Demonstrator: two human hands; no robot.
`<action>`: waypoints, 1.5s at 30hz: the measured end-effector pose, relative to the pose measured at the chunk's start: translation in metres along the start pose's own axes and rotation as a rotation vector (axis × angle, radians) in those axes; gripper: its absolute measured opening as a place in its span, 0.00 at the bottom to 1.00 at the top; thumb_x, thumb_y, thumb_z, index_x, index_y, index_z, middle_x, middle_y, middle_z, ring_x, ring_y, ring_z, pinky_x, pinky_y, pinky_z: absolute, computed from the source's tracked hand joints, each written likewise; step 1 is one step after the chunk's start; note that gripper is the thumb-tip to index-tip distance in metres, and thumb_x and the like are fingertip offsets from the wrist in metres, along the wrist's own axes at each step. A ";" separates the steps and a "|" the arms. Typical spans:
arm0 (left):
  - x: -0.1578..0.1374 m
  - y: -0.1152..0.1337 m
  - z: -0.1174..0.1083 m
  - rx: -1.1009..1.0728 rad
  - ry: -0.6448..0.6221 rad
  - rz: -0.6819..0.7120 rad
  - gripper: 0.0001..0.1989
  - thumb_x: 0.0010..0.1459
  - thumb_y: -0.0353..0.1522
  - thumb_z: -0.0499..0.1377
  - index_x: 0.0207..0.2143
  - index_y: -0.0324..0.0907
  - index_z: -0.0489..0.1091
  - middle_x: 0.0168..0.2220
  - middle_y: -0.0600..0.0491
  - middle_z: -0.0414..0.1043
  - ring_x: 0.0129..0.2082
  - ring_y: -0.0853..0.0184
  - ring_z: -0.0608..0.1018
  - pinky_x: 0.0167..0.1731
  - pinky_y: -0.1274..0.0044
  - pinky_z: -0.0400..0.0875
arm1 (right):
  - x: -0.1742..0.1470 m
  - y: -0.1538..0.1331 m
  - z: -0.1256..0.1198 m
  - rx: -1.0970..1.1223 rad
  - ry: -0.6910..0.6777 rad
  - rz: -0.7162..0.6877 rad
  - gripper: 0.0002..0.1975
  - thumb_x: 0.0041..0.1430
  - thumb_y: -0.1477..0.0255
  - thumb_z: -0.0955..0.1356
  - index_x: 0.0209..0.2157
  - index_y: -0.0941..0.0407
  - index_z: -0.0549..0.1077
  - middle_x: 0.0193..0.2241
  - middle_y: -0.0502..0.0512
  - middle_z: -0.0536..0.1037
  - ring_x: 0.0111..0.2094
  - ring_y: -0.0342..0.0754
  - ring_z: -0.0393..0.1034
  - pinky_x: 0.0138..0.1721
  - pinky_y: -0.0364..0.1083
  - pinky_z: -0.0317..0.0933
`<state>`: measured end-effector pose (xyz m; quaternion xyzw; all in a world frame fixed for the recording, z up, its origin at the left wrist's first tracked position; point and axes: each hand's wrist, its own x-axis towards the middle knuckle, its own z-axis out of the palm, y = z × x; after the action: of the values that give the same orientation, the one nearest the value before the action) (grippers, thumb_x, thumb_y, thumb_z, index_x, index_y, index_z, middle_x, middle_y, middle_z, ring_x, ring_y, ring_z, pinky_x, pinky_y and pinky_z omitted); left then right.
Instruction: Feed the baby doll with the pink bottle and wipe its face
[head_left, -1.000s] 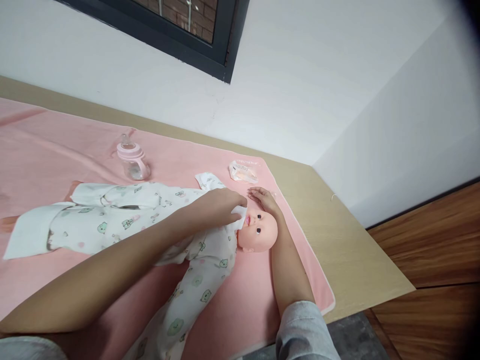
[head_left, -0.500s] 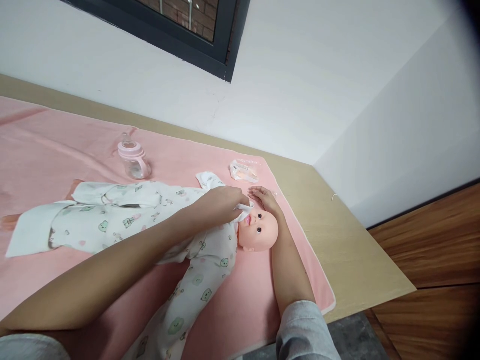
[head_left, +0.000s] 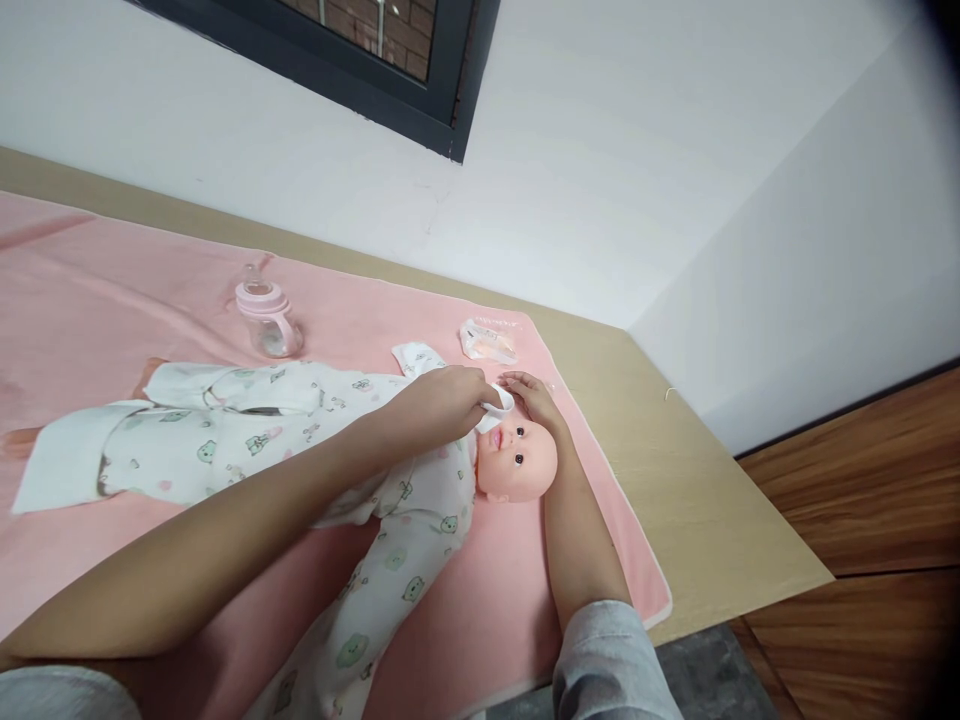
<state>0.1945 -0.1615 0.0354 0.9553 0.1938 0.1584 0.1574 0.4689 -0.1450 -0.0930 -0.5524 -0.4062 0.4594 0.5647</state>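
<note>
I see a baby doll [head_left: 420,470] lying on its back on a pink blanket [head_left: 97,300] that covers most of the desk [head_left: 697,500]. The doll wears a white sleepsuit printed with small green bears, and its head [head_left: 519,462] points toward the right end of the desk.

Left hand [head_left: 442,400]: the fingers are closed, pinching a small white wipe [head_left: 496,408]. The wipe is pressed against the far side of the doll's face, just above the cheek. The forearm crosses over the doll's chest.

Right hand [head_left: 534,396]: flat and open, fingers together, resting on the top of the doll's head. It grips nothing. Its fingertips lie just beside the wipe. A grey sleeve [head_left: 611,665] covers the upper part of this arm.

Surrounding items on the blanket:
- A pink baby bottle [head_left: 268,320] stands upright beyond the doll's legs, well apart from both hands.
- A small clear packet [head_left: 487,341] lies near the far right corner of the blanket, beyond the right hand.
- The doll's far arm [head_left: 417,358], in its white sleeve, lies between the left hand and the packet.

A white wall and a dark window frame [head_left: 450,90] stand behind the desk.
</note>
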 end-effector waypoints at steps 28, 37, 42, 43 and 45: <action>-0.003 0.005 0.000 -0.079 -0.059 0.004 0.19 0.58 0.26 0.49 0.43 0.45 0.78 0.36 0.50 0.74 0.37 0.62 0.76 0.35 0.76 0.65 | 0.003 0.003 -0.003 -0.018 0.010 0.004 0.13 0.48 0.66 0.74 0.37 0.54 0.76 0.39 0.53 0.80 0.42 0.46 0.75 0.56 0.49 0.65; -0.004 0.004 -0.005 -0.079 -0.080 -0.026 0.20 0.59 0.26 0.48 0.45 0.45 0.76 0.38 0.51 0.74 0.39 0.62 0.75 0.37 0.76 0.65 | 0.002 0.003 -0.003 0.006 0.007 -0.007 0.14 0.46 0.66 0.75 0.36 0.54 0.76 0.40 0.52 0.80 0.43 0.45 0.74 0.57 0.49 0.64; -0.010 0.009 -0.022 -0.119 -0.114 -0.072 0.18 0.57 0.26 0.49 0.41 0.44 0.77 0.39 0.52 0.75 0.38 0.63 0.75 0.35 0.77 0.66 | 0.000 -0.001 -0.001 0.017 0.013 0.003 0.13 0.46 0.66 0.75 0.34 0.54 0.76 0.38 0.52 0.80 0.43 0.47 0.74 0.58 0.50 0.64; -0.011 0.010 -0.025 -0.122 -0.137 -0.078 0.18 0.56 0.26 0.49 0.40 0.44 0.77 0.38 0.52 0.75 0.37 0.63 0.75 0.34 0.77 0.65 | 0.000 -0.001 0.000 0.019 0.016 0.007 0.13 0.46 0.66 0.76 0.34 0.54 0.76 0.38 0.52 0.80 0.43 0.46 0.75 0.58 0.51 0.64; -0.013 0.011 -0.030 -0.124 -0.176 -0.079 0.17 0.55 0.27 0.49 0.38 0.44 0.77 0.36 0.52 0.75 0.34 0.63 0.75 0.32 0.78 0.65 | 0.000 -0.001 0.000 0.021 0.022 0.011 0.12 0.47 0.67 0.75 0.34 0.55 0.76 0.38 0.53 0.80 0.42 0.46 0.75 0.59 0.51 0.64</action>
<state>0.1757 -0.1696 0.0629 0.9455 0.2068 0.0792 0.2387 0.4690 -0.1450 -0.0918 -0.5537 -0.3923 0.4605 0.5723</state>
